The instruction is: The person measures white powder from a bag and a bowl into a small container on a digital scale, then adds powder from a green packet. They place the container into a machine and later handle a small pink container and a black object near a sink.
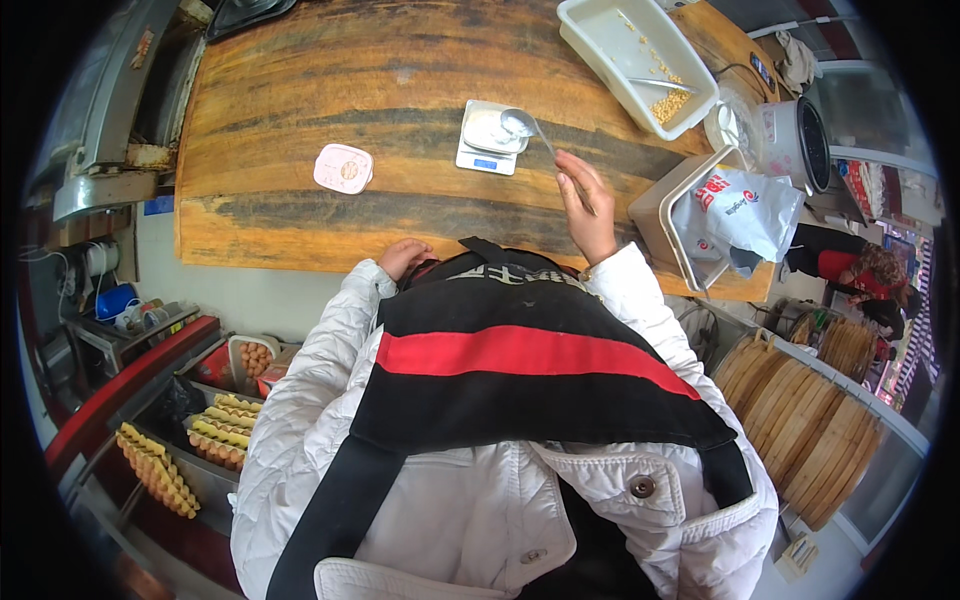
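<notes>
My right hand (589,202) grips the handle of a metal spoon (545,141). The spoon's bowl hangs over the right side of a small white plastic container (517,148), which holds white powder (480,129). Under the container is a white digital kitchen scale (465,161) with a lit blue display, standing on the wooden table (420,202). To the left lies a pink plastic lid (337,166), flat on the wood. My left hand (403,257) is at the table's front edge beside my black apron; its fingers are partly hidden, so their grip is unclear.
A white tub (600,86) with soybeans and a metal utensil stands back right. Nearer are a plastic bin (652,202) with printed bags (750,214) and a rice cooker (780,142). Egg trays (221,431) are low left, bamboo steamers (802,427) low right. Another person (844,266) is far right.
</notes>
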A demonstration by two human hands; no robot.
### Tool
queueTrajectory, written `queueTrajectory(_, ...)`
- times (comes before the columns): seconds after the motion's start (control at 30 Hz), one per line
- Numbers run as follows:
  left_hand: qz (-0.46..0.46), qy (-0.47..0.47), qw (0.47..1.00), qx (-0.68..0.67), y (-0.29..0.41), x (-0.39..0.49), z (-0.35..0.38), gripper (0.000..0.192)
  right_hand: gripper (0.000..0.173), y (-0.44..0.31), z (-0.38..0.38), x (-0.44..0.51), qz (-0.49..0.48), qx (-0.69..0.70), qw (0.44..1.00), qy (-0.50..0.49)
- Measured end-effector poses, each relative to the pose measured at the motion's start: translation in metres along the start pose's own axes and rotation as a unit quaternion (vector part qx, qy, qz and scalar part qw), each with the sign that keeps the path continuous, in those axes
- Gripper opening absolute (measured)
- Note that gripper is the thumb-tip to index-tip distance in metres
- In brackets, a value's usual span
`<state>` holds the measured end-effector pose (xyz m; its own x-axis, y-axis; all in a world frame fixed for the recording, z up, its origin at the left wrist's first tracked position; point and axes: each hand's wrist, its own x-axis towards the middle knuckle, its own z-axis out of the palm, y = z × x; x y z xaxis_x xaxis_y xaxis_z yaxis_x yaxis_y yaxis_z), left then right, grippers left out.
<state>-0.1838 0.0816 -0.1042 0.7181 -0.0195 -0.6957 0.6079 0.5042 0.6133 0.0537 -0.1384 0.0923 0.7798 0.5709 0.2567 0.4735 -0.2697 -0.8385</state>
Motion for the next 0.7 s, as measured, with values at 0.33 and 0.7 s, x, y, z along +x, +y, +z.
queueTrajectory(0.33,-0.043,0.053,0.996,-0.049,0.002,0.003,-0.002,0.027,0.02,-0.004,0.0,-0.003,-0.001,0.006,0.999,0.031)
queueTrajectory(0.7,-0.098,0.088,0.989,-0.062,0.026,-0.005,0.01,0.03,0.019,-0.003,0.003,-0.006,-0.045,-0.025,0.998,0.021)
